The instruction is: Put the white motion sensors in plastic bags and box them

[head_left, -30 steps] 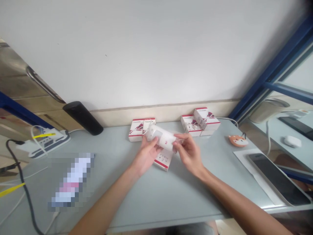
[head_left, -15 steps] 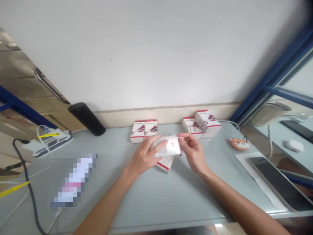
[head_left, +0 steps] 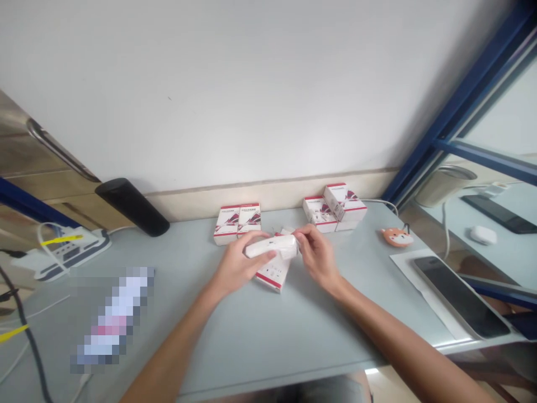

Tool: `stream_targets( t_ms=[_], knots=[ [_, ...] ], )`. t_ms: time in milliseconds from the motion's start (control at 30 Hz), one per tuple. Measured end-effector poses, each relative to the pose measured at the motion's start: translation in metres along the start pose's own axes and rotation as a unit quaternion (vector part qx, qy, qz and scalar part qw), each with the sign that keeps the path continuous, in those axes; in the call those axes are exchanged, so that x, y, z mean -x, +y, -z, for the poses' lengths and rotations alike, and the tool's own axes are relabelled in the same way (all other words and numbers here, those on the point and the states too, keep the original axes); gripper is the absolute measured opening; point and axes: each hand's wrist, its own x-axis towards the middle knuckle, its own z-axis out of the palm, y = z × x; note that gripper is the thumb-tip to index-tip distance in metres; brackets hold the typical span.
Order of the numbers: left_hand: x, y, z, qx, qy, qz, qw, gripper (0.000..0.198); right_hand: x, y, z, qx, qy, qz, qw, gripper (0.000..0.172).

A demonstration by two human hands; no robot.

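Note:
My left hand (head_left: 235,262) is closed around a white, rounded device (head_left: 262,245) that looks wrapped in clear plastic, its thumb along the near side. At the device's right end, the fingers of my right hand (head_left: 316,254) pinch the wrapping. The device is held above the desk, its narrow side toward me. Below it lies a white box with red edges (head_left: 274,275), partly covered by the device and my left hand.
Two white-and-red boxes (head_left: 238,223) sit by the wall, with more stacked boxes (head_left: 335,207) to their right. A black cylinder (head_left: 133,207), power strip (head_left: 79,254) and blurred-out phone (head_left: 115,319) are left. An orange animal-face item (head_left: 396,237) and dark phone (head_left: 461,296) lie right.
The device has turned in my hands: its flat face with a red mark faced me before, and now its narrow rounded side does. The camera view has shifted slightly right.

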Motion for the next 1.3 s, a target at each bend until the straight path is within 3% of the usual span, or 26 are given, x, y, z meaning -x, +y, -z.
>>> stream_targets(
  t_ms=[100,233,333,400,500,633,700,800,900,1000,1167,1300],
  knots=[
    [0.002,0.011,0.003,0.074,-0.095,0.093,0.988,0.049,0.002,-0.002,-0.002,-0.011,0.005,-0.010,1.000,0.025],
    [0.004,0.016,0.010,0.236,-0.266,0.152,0.922,0.067,0.004,-0.007,-0.006,-0.052,0.003,-0.057,0.997,0.025],
    [0.004,0.010,0.011,0.353,-0.286,0.159,0.877,0.073,0.003,-0.006,-0.006,-0.071,0.021,-0.087,0.993,0.026],
    [0.005,0.006,0.008,0.391,-0.287,0.136,0.864,0.080,0.001,-0.001,-0.004,-0.073,0.037,-0.103,0.991,0.025],
    [0.007,0.004,-0.003,0.363,-0.247,0.091,0.894,0.084,-0.002,0.011,-0.002,-0.075,0.036,-0.130,0.988,0.022],
    [0.006,0.003,-0.018,0.248,-0.103,0.074,0.960,0.059,-0.001,0.020,-0.006,-0.109,0.059,-0.141,0.982,0.023],
    [0.003,0.000,-0.022,0.189,-0.021,0.058,0.980,0.048,0.002,0.017,-0.010,-0.135,0.080,-0.119,0.980,0.030],
    [-0.004,-0.007,-0.022,0.141,0.072,0.048,0.986,0.050,0.008,0.008,-0.014,-0.098,0.105,-0.043,0.989,0.027],
    [-0.008,-0.011,-0.019,0.148,0.067,0.060,0.985,0.059,0.013,0.005,-0.014,0.003,0.119,0.073,0.990,0.019],
    [-0.008,-0.009,-0.017,0.167,0.045,0.070,0.982,0.062,0.016,0.009,-0.009,0.057,0.078,0.176,0.980,0.010],
    [-0.005,-0.005,-0.017,0.280,-0.012,0.108,0.954,0.052,0.016,0.007,0.000,0.054,-0.016,0.274,0.960,0.009],
    [-0.006,-0.008,-0.012,0.299,0.023,0.106,0.948,0.046,0.013,-0.004,0.000,0.098,0.008,0.331,0.939,0.015]
  ],
)
